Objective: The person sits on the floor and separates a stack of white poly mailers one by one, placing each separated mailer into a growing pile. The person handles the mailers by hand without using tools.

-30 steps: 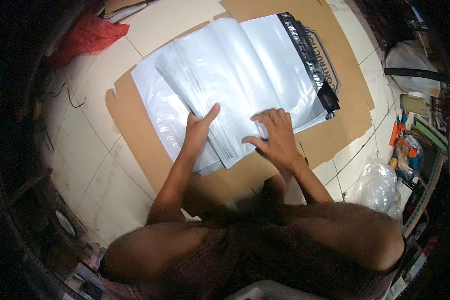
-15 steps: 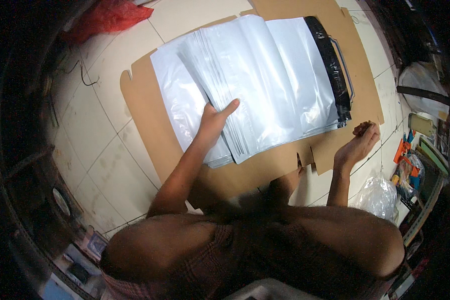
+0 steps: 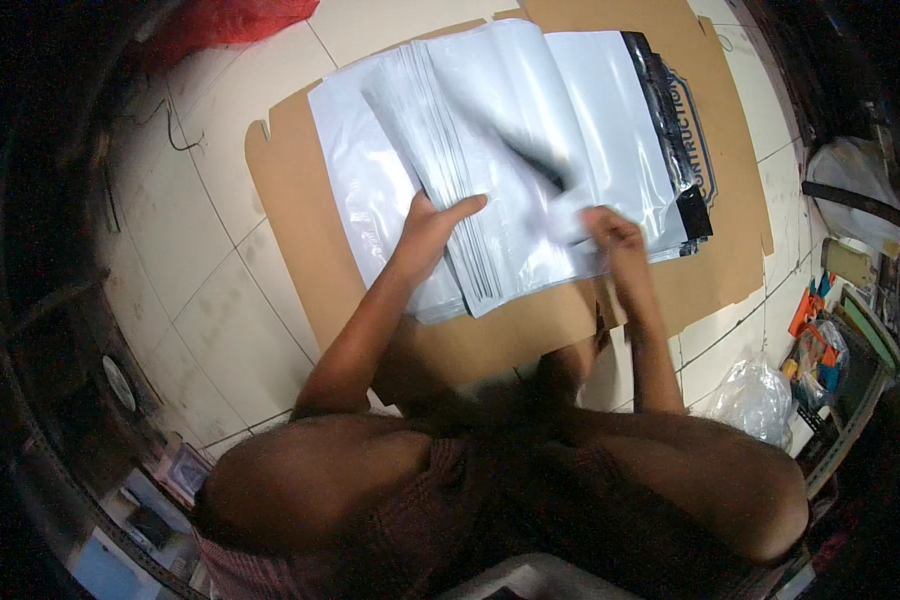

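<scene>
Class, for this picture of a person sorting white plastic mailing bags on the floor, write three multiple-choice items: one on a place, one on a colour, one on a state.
1. What does the stack of white bags lie on?
A. a flattened cardboard sheet
B. a metal tray
C. a wooden bench

2. What colour is the crumpled bag at the top left?
A. blue
B. red
C. yellow

3. How is the left hand placed?
A. raised clear of the bags
B. closed round a pen
C. pressed flat on the stack's edge

Answers: 1 A, brown cardboard shows all round the stack. 2 B, it is plainly red against the pale tiles. 3 C, fingers are spread on the bags; the right hand touches them too.
</scene>
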{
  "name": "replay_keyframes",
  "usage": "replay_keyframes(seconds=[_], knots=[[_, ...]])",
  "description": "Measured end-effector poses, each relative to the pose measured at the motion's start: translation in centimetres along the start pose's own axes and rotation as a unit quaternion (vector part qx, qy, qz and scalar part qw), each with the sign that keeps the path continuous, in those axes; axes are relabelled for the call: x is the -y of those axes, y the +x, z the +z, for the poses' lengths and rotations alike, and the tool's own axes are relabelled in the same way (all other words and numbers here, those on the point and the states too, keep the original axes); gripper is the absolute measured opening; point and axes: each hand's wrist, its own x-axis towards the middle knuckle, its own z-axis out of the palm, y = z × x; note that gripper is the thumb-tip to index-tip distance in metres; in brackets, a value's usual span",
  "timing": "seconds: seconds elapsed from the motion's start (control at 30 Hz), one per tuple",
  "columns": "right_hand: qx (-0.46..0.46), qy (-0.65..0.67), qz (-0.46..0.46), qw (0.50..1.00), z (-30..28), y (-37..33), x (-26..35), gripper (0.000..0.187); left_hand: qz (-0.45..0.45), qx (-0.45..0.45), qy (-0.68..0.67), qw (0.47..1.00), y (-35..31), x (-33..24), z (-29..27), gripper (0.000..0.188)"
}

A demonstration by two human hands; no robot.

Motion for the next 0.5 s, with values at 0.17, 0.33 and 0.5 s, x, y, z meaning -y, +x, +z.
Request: replay_keyframes(seconds=[0.17,0.33,0.5], knots=[[-0.467,0.081,-0.09,0.876,-5.7,-0.9,2.8,0.039,0.029,-0.016,0.063,0.997,-0.1,0.2,-0.5,0.042],[-0.092,-0.196,-0.216,0.952,0.0,-3.2,4.0,0.056,0.001,-0.022,0.105,0.994,0.4,0.2,0.4,0.042],[0.073,-0.315,-0.22,0.92,2.1,-0.7,0.8,0.029,0.025,-0.003,0.085,0.996,0.5,0.4,0.4,0.043]])
